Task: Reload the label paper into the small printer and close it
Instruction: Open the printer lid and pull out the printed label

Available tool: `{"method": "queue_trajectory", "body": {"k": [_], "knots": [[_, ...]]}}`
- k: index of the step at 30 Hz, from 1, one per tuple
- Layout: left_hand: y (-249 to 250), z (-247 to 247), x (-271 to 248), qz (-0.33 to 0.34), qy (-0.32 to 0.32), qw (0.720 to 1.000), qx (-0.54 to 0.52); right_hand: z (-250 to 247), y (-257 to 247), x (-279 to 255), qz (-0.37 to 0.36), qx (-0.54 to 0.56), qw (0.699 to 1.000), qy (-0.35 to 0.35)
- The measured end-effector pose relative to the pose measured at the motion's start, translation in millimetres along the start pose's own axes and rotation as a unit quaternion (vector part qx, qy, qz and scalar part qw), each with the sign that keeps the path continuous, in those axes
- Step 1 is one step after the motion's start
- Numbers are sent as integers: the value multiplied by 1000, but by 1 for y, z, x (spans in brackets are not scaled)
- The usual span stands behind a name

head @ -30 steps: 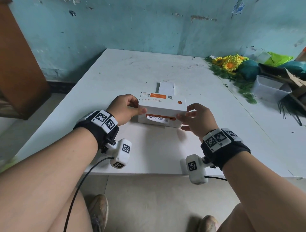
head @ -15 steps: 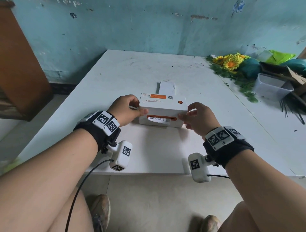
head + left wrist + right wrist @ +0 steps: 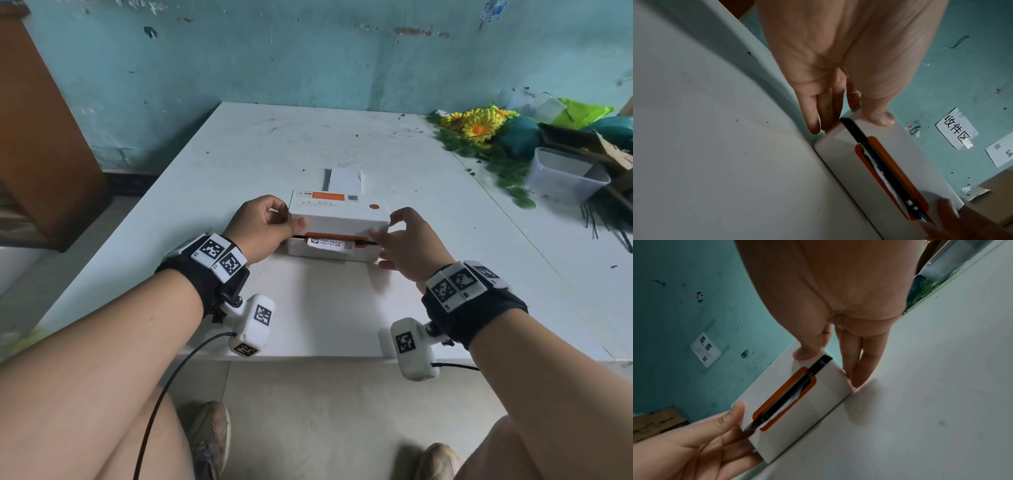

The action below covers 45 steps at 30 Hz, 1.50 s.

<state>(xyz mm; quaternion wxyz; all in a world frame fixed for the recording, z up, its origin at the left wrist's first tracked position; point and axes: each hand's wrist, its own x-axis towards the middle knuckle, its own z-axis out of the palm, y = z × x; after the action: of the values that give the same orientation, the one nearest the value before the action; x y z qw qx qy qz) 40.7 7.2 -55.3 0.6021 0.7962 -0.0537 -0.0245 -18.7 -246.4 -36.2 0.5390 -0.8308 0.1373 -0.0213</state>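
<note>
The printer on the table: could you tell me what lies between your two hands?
Only the printer itself; the left hand grips its left end, the right hand its right end, in the head view.

The white printer (image 3: 337, 226) sat near the tabletop's (image 3: 308, 144) front edge, its lid slightly ajar. The left hand (image 3: 265, 224) and right hand (image 3: 407, 241) gripped its two ends. Label paper (image 3: 344, 179) lay just behind it.

Count, head view: one small white label printer (image 3: 337, 219); one printed label (image 3: 329, 244) in its front slot; one white paper strip (image 3: 344, 179) behind it. Two hands: left hand (image 3: 263, 224), right hand (image 3: 409, 245). Far right: one clear plastic tub (image 3: 565, 176); sunflowers (image 3: 478, 126), at least three heads; exact number unclear.
</note>
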Motion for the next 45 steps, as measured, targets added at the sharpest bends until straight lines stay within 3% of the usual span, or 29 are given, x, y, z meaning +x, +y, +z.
{"method": "queue_trajectory", "body": {"k": [8, 19, 27, 37, 42, 45], "knots": [[0, -4, 2, -6, -42, 999, -11, -3, -6, -7, 12, 4, 1000, -11], [-7, -2, 9, 8, -6, 1000, 8, -3, -7, -14, -10, -1, 1000, 6], [7, 4, -2, 17, -18, 999, 27, -3, -4, -7, -24, 32, 999, 37], [8, 9, 3, -2, 25, 999, 35, 3, 0, 0, -16, 55, 998, 36], [12, 15, 3, -23, 105, 993, 43, 0, 5, 3, -18, 47, 998, 38], [15, 14, 8, -34, 101, 993, 52, -1, 8, 5, -17, 18, 999, 30]]}}
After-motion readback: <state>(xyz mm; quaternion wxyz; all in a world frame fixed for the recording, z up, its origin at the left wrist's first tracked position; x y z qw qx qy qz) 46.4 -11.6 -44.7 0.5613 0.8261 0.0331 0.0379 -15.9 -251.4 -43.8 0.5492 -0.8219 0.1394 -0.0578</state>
